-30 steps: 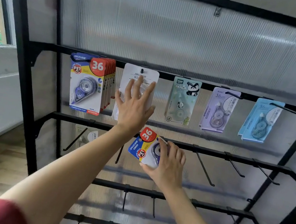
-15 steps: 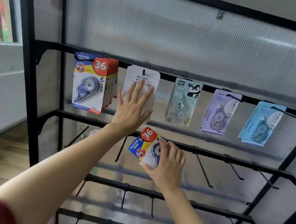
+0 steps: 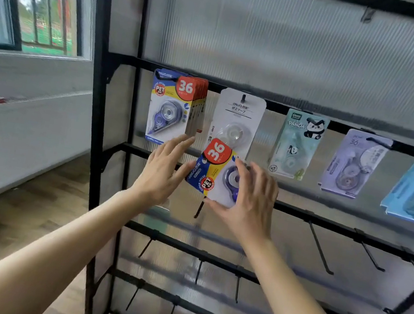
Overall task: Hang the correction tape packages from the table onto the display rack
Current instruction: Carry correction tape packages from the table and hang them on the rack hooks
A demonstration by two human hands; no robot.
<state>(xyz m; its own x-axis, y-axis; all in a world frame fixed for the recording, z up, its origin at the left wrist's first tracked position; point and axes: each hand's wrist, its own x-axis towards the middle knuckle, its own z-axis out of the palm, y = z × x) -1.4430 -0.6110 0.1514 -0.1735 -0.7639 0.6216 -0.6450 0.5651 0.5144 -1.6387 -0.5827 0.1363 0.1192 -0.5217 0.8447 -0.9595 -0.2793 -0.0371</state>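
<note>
The right hand (image 3: 252,204) held a tilted tape package (image 3: 210,171) in its grip, the left hand (image 3: 162,174) wide beside it; hanging likely required levelling.

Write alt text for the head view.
A right hand grips a tilted blue-and-yellow correction tape package before a black display rack, the left hand open beside it. Other packages hang in a row from its upper rail.

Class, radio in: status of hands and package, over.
Right hand grips tilted blue-yellow carded tape package, unhung. Left hand, fingers straight, beside it. White carded package hangs behind.
</note>
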